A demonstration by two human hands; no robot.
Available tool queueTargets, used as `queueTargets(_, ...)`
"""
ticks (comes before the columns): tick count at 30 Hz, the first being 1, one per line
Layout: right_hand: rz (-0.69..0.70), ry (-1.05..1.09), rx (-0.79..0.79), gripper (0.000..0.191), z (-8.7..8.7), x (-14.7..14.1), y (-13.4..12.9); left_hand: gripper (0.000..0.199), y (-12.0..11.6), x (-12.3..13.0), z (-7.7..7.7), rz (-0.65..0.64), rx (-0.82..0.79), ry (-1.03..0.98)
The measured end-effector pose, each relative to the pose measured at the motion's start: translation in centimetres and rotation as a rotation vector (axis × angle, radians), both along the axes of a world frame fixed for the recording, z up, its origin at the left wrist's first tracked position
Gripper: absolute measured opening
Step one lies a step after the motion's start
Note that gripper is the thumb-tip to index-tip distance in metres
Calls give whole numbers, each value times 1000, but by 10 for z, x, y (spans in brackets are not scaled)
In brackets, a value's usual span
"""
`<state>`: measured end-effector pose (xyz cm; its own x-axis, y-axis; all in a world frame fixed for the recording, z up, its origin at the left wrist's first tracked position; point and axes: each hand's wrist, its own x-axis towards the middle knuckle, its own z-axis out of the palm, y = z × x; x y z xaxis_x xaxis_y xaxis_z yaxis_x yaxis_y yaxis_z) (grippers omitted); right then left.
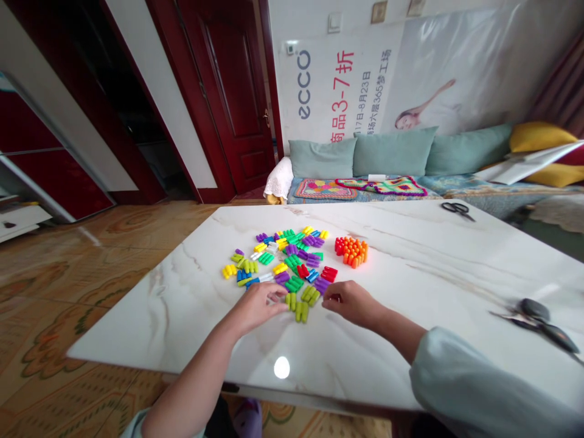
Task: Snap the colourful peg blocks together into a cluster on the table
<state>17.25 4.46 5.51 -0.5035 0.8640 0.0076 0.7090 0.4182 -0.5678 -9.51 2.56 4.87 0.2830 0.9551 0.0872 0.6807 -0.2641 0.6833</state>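
My left hand (265, 302) rests near the table's front, its thumb and fingers apart, beside a small olive-green piece (291, 301). Another olive-green piece (302, 311) lies just in front, and a further one (311, 295) sits between my two hands. My right hand (347, 299) has its fingers curled, close to a purple piece (322, 286); whether anything is between the fingertips is hidden. Beyond the hands spreads a loose pile of purple, green, yellow, blue, white and red pieces (292, 263). Orange and red pieces (353, 252) stand packed together to the right of the pile.
The white marble-patterned table (182, 328) carries black scissors (457, 210) at the far right edge and black-handled tools (538, 322) at the right. Behind it is a sofa with green cushions (395, 152). A dark red door (228, 91) stands at the back.
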Motion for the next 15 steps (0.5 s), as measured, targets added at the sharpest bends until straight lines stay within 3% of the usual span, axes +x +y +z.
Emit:
queueTargets(2, -5, -64, 51, 16, -9, 10, 2, 22, 13, -7, 1, 150, 158, 38)
queueTargets(5, -49, -93, 91, 14, -24, 21, -1, 30, 34, -27, 0, 466, 328, 162)
queueTargets(9, -70, -61, 196, 18, -40, 23, -10, 50, 56, -52, -6, 869, 150, 120)
queueTargets(11, -61, -67, 221, 18, -44, 22, -12, 54, 65, -58, -12, 945, 64, 37)
queueTargets(15, -38, -68, 242, 16, -50, 22, -9, 45, 76, -60, -23, 889, 37, -95)
